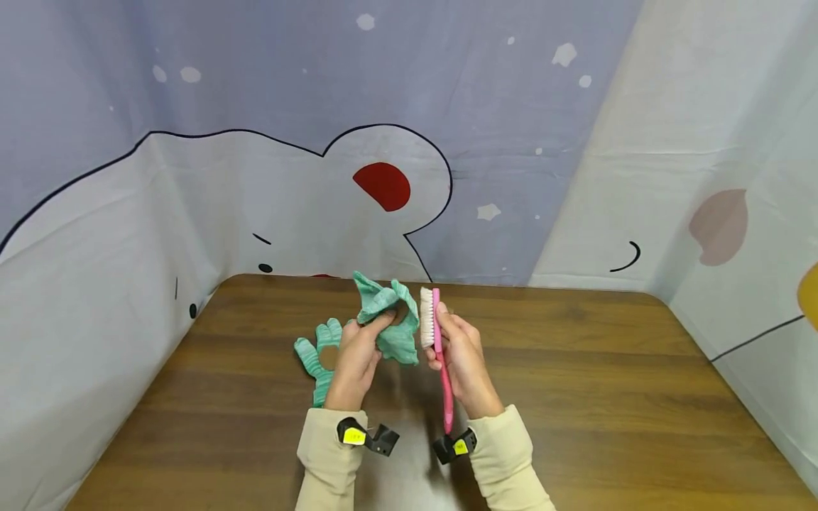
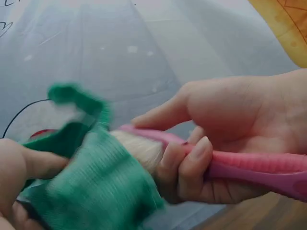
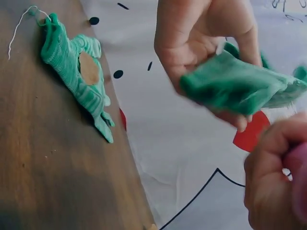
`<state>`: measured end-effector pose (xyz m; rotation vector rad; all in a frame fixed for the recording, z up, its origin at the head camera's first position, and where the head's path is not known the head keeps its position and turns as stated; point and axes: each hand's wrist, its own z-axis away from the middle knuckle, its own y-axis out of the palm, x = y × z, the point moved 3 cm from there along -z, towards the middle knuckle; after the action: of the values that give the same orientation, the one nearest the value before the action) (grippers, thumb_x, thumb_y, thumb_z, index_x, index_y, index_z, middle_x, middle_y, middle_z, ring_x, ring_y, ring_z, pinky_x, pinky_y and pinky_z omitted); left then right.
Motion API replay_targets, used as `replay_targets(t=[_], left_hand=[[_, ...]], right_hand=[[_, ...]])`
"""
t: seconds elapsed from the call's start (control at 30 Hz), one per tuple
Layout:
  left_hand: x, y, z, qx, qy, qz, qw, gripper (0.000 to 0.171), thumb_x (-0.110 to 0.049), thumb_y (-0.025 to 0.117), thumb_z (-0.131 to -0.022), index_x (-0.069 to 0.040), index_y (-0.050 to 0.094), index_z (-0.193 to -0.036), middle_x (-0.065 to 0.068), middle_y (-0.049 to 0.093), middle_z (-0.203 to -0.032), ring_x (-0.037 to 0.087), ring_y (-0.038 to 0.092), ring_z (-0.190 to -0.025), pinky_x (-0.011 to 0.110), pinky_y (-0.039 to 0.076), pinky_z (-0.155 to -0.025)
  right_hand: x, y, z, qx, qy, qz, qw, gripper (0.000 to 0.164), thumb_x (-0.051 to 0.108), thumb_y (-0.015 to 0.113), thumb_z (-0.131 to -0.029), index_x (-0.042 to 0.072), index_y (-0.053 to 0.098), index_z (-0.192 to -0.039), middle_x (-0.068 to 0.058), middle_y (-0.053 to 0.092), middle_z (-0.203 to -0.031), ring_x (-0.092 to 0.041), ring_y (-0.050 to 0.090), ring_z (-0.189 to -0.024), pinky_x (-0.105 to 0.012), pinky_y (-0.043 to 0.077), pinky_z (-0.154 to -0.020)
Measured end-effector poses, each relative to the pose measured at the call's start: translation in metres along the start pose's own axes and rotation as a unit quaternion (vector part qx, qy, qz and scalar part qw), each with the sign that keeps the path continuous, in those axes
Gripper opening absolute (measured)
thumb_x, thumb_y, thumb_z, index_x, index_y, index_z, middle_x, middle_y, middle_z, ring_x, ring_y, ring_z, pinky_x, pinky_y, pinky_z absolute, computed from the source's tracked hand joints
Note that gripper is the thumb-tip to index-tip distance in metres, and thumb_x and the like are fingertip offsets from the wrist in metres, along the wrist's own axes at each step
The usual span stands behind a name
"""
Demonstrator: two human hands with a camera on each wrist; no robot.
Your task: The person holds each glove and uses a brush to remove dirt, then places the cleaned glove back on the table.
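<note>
1. Near the centre of the head view, the left hand (image 1: 358, 358) pinches a crumpled green glove (image 1: 399, 343), its thumb on top of the fabric.
2. Just right of it, the right hand (image 1: 465, 358) grips a pink brush (image 1: 446, 387), fingers curled round it; the pale bristles (image 1: 427, 323) face the glove, and I cannot tell whether they touch.
3. Left of the left hand, a second green glove (image 1: 310, 360) with a brown patch lies on the wooden table (image 1: 607, 397); at upper left of the right wrist view, a white thread (image 3: 16, 33) trails from its cuff.
4. Across the frame's upper half hangs a printed cloth backdrop (image 1: 498, 106).
</note>
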<state>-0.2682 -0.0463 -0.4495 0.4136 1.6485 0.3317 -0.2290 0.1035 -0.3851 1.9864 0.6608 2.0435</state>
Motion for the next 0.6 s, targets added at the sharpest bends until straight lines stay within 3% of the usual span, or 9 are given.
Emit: replay_targets(t=[0.07,0.13,0.2,0.27,0.33,0.37,0.47,0.53,0.6], left_hand=[[0.024,-0.018,-0.015,-0.02,0.01,0.0,0.9998,0.041,-0.029,0.058,-0.077,-0.007,0.047,-0.11,0.01,0.05,-0.104,0.021,0.049,-0.092,0.034,0.041,-0.075],[0.016,-0.015,-0.01,-0.063,0.009,-0.045,0.997,0.039,-0.031,0.059,-0.077,-0.005,0.049,-0.104,0.011,0.051,-0.095,0.023,0.049,-0.087,0.035,0.041,-0.072],[-0.001,-0.005,0.002,-0.095,0.008,-0.103,0.9901,0.032,-0.031,0.059,-0.076,-0.004,0.05,-0.09,0.008,0.048,-0.081,0.018,0.047,-0.077,0.031,0.039,-0.067],[-0.033,0.014,0.021,-0.112,-0.007,-0.155,0.9815,0.029,-0.029,0.057,-0.078,-0.005,0.045,-0.069,0.005,0.037,-0.06,0.016,0.04,-0.055,0.028,0.035,-0.051],[-0.062,0.034,0.039,-0.109,-0.028,-0.167,0.9795,0.035,-0.024,0.054,-0.081,-0.007,0.033,-0.059,0.0,0.025,-0.052,0.012,0.028,-0.042,0.025,0.027,-0.041],[-0.065,0.036,0.041,-0.1,-0.031,-0.161,0.9814,0.038,-0.023,0.054,-0.081,-0.008,0.03,-0.056,-0.001,0.023,-0.048,0.009,0.024,-0.037,0.023,0.023,-0.037],[-0.061,0.039,0.038,-0.091,-0.019,-0.143,0.9853,0.045,-0.022,0.055,-0.08,-0.007,0.023,-0.053,-0.001,0.017,-0.042,0.009,0.015,-0.03,0.024,0.015,-0.031],[-0.051,0.036,0.032,-0.092,0.009,-0.139,0.9859,0.044,-0.023,0.059,-0.078,-0.008,0.026,-0.052,-0.001,0.018,-0.041,0.011,0.015,-0.03,0.029,0.013,-0.03],[-0.04,0.032,0.026,-0.096,0.04,-0.14,0.9847,0.045,-0.025,0.062,-0.074,-0.01,0.026,-0.052,0.0,0.017,-0.042,0.013,0.014,-0.032,0.035,0.012,-0.032]], right_hand=[[0.004,-0.003,0.001,-0.028,-0.028,-0.01,0.999,0.038,0.036,0.05,-0.082,-0.001,0.046,-0.089,-0.008,0.048,-0.064,-0.013,0.039,-0.039,-0.02,0.029,-0.031],[0.009,-0.007,0.002,-0.052,-0.055,-0.019,0.997,0.039,0.036,0.05,-0.081,-0.002,0.047,-0.089,-0.009,0.048,-0.064,-0.013,0.039,-0.038,-0.019,0.029,-0.031],[0.014,-0.009,0.004,-0.061,-0.077,-0.023,0.995,0.039,0.036,0.05,-0.082,-0.002,0.048,-0.09,-0.009,0.048,-0.064,-0.013,0.039,-0.038,-0.019,0.029,-0.031],[0.015,-0.014,0.001,-0.055,-0.104,-0.026,0.993,0.033,0.034,0.049,-0.083,0.001,0.047,-0.085,-0.009,0.045,-0.061,-0.014,0.039,-0.038,-0.02,0.028,-0.03],[0.017,-0.018,0.0,-0.046,-0.129,-0.024,0.99,0.03,0.031,0.048,-0.084,0.001,0.047,-0.084,-0.009,0.045,-0.061,-0.016,0.039,-0.037,-0.021,0.027,-0.03],[0.017,-0.02,-0.002,-0.032,-0.143,-0.027,0.989,0.027,0.028,0.046,-0.085,0.001,0.047,-0.084,-0.01,0.046,-0.061,-0.017,0.04,-0.037,-0.022,0.027,-0.029],[0.025,-0.014,0.003,-0.027,-0.158,-0.013,0.987,0.026,0.027,0.046,-0.086,0.002,0.045,-0.08,-0.01,0.045,-0.058,-0.017,0.039,-0.036,-0.023,0.026,-0.029],[0.027,-0.01,0.005,-0.016,-0.164,0.0,0.986,0.025,0.026,0.047,-0.085,0.001,0.044,-0.079,-0.011,0.045,-0.056,-0.018,0.039,-0.035,-0.024,0.026,-0.027],[0.033,0.0,0.012,-0.035,-0.158,0.051,0.986,0.029,0.028,0.051,-0.083,0.0,0.043,-0.079,-0.011,0.043,-0.054,-0.018,0.039,-0.034,-0.026,0.027,-0.026]])
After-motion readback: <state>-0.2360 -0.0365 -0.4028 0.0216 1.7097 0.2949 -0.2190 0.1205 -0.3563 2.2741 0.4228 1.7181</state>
